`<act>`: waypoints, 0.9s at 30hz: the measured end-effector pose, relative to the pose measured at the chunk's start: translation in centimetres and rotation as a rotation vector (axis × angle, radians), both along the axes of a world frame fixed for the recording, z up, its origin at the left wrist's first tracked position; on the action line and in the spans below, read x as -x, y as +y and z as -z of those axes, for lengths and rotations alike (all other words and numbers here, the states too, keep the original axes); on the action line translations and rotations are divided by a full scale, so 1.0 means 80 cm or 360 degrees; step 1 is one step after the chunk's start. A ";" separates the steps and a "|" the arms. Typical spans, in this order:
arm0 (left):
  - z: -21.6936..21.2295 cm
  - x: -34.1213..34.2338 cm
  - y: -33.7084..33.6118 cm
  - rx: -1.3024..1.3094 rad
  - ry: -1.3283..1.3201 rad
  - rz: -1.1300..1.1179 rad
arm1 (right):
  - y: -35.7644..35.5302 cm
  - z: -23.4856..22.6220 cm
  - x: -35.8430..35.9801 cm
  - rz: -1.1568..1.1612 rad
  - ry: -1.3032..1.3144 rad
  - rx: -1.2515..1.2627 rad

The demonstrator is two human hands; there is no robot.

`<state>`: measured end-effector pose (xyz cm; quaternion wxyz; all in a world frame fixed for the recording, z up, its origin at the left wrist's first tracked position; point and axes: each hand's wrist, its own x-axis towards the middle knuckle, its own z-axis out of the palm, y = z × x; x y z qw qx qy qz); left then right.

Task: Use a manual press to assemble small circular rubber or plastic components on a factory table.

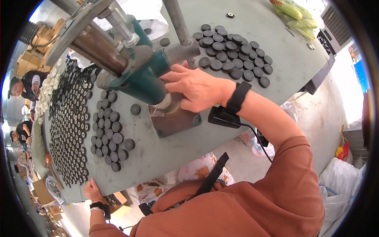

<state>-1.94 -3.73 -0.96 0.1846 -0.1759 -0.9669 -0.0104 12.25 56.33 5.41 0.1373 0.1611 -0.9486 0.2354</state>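
My right hand is at the green metal press, its fingers spread and stretched to the left against the press. Some fingertips are hidden behind it. Below the thumb lies the press's flat metal base, under the pale lower end of the ram. My left hand is closed on the near left edge of the table, with one digit on top and the others partly hidden. Round black discs lie left of the base, with one single disc nearer to it.
More black discs are heaped right of the press. Rows of discs with pale centres cover the table's left side. A bag of green vegetables lies at the far right. A cabled black box hangs by my right wrist. Other people are at far left.
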 end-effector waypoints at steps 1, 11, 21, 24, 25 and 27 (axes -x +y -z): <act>0.003 0.002 0.001 -0.0002 -0.0005 0.0005 | 0.000 0.008 0.006 -0.0030 0.0097 0.0006; -0.005 -0.006 0.013 0.0016 -0.0028 -0.0014 | 0.031 0.046 -0.009 0.0263 0.0511 -0.0069; -0.011 -0.012 0.009 -0.0030 -0.0259 -0.0203 | 0.046 0.014 -0.003 0.1322 0.0554 -0.0692; -0.035 -0.021 0.044 0.0141 -0.0408 -0.0403 | 0.021 0.005 -0.054 0.1084 0.0591 -0.0490; -0.037 -0.024 0.042 0.0142 -0.0414 -0.0441 | -0.007 0.002 -0.071 0.0933 0.0562 -0.0175; -0.026 -0.021 0.043 0.0013 -0.0402 -0.0423 | -0.070 -0.015 -0.094 0.0606 0.0423 0.0231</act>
